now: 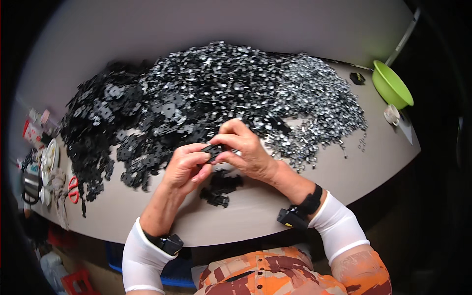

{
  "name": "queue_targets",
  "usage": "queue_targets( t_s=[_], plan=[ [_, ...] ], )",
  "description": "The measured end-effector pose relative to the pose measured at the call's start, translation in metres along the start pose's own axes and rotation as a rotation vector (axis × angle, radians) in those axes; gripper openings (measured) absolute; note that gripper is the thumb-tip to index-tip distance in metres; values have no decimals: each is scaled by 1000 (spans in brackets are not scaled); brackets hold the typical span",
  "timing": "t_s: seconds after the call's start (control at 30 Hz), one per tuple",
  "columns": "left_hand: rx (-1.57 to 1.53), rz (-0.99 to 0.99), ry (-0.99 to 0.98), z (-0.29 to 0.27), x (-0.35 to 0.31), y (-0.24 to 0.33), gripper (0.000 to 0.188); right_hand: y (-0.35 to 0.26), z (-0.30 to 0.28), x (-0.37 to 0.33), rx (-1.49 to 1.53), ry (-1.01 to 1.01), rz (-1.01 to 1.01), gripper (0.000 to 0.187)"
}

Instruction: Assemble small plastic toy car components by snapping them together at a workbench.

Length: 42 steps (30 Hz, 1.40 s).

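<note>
Above the middle of the table, my left hand [184, 164] and my right hand [249, 153] meet around a small black plastic part [214, 152]. The left fingers pinch it from its left side. From the other side, the right thumb and fingers close on it; a small shiny bit shows at those fingertips, too blurred to name. Below the hands lies a little cluster of black assembled parts [216, 191]. Beyond them spreads a large heap: flat black plates [103, 132] at the left, small shiny metal pieces with round heads [319, 93] at the right.
Red-handled scissors [73, 191] lie on the left side of the table [221, 228], near a plate [50, 160] and a metal mug [31, 186]. At the far right are a green basin [392, 84] and a white cup [391, 115]. A wall rises behind the heap.
</note>
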<state>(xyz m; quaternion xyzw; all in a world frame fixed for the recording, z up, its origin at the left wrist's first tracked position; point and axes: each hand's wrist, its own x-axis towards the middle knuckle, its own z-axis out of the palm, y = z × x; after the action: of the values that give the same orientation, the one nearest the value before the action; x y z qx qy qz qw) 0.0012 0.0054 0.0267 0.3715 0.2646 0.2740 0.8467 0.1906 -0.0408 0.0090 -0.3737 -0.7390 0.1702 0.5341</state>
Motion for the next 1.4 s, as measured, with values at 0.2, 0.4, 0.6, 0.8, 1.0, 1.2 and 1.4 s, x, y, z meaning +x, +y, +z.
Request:
queue_targets(
  t_s=[0.2, 0.4, 0.6, 0.8, 1.0, 1.2, 1.4],
  plan=[
    [-26, 124, 137, 2, -2, -11, 25, 1, 8, -2, -35, 56, 42, 35],
    [14, 334, 74, 2, 3, -17, 28, -13, -6, 9, -47, 73, 99, 29],
    [55, 288, 244, -12, 8, -15, 19, -5, -63, 12, -804, -201, 387, 10],
    [114, 314, 252, -14, 8, -14, 20, -7, -60, 12, -696, -261, 474, 8],
    [157, 315, 267, -11, 12, -18, 21, -3, -32, 1, -466, -288, 180, 13],
    [159, 378, 290, -17, 8, -10, 20, 8, -64, 10, -547, 15, 121, 10],
    [203, 296, 176, -9, 7, -14, 33, 13, -118, 2, -721, 145, 545, 9]
  ],
)
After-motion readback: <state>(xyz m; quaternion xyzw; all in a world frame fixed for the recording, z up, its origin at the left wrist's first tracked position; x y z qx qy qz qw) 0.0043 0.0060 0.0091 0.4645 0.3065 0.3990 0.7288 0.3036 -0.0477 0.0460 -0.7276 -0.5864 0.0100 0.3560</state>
